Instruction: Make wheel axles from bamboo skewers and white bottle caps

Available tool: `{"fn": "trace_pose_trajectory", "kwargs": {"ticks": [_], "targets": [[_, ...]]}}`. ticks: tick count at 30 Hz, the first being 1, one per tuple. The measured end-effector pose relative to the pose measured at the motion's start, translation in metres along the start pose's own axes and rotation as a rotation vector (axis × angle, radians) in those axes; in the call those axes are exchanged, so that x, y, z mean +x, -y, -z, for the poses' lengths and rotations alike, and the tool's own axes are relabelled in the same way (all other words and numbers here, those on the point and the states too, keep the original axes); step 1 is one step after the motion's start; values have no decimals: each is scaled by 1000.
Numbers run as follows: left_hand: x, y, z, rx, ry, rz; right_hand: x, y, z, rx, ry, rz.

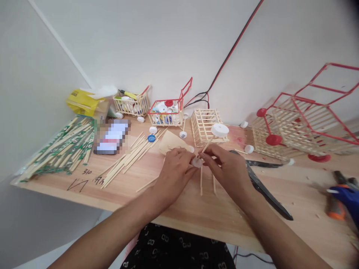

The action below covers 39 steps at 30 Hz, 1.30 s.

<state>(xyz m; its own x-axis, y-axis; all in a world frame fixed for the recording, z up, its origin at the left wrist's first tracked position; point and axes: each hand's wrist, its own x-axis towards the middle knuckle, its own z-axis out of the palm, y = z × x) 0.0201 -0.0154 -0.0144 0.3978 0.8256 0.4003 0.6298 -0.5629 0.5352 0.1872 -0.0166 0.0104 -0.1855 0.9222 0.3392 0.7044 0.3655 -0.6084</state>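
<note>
My left hand (176, 168) is closed, its fingertips around a small white bottle cap (197, 162) low over the table. Beside it my right hand (227, 164) pinches a thin wooden stick (206, 145), whose lower end is close to that cap; whether they touch is unclear. Just beyond my right hand, a larger white cap (220, 130) shows in front of a small stick-built basket (206, 121). A crumpled piece of tan paper (172, 142) lies behind my left hand. Loose sticks (201, 183) stick out below my hands.
Wooden sticks (131, 157) and a blue cap (151, 138) lie left, near a phone (112, 136) and bagged chopsticks (64, 145). Miniature carts (165, 114) stand along the wall; a large red-trimmed cart (297, 123), black scissors (266, 194) and a blue tool (346, 198) are right.
</note>
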Motion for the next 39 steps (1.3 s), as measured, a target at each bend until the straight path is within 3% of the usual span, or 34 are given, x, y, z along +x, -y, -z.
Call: {"fn": "trace_pose_trajectory", "kwargs": {"ticks": [22,39], "targets": [[3,-3,4,-19,27,48,-1,1,0,33,-17,28],[4,-1,6,-144,-77,55,-5,3,2,-2,-96,78]]}}
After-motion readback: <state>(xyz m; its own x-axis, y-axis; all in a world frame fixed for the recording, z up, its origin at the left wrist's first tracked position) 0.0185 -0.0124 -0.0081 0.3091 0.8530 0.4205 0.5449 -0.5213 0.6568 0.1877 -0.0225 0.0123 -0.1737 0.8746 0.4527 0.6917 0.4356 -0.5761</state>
